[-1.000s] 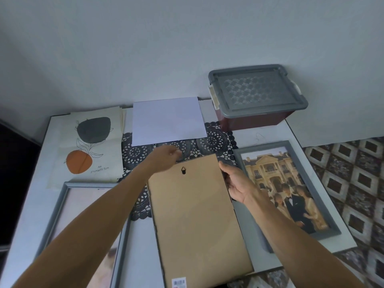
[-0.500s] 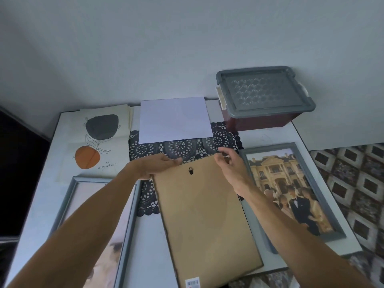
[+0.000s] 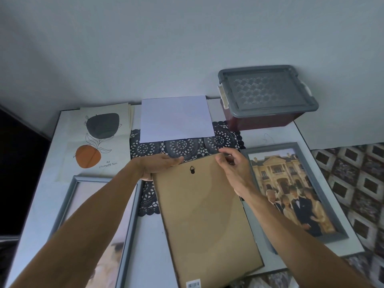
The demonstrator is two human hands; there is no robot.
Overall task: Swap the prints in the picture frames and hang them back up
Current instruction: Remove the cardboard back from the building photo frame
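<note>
Backing board (image 3: pixel 205 221): brown, hanger (image 3: pixel 192 170) up, flat at table (image 3: pixel 151 246) centre, right edge overlapping the framed photo (image 3: pixel 291 190).
Left hand (image 3: pixel 158 165): released, fingers straight, resting on the board's far-left corner.
Right hand (image 3: pixel 232 169): thumb and forefinger pinching the board's far-right corner.
Left side: grey frame (image 3: pixel 62 206) near; abstract print (image 3: pixel 99 140) far.
Far centre: white sheet (image 3: pixel 176 119) on black doily (image 3: pixel 182 146).
Far right: lidded box (image 3: pixel 268 96).
</note>
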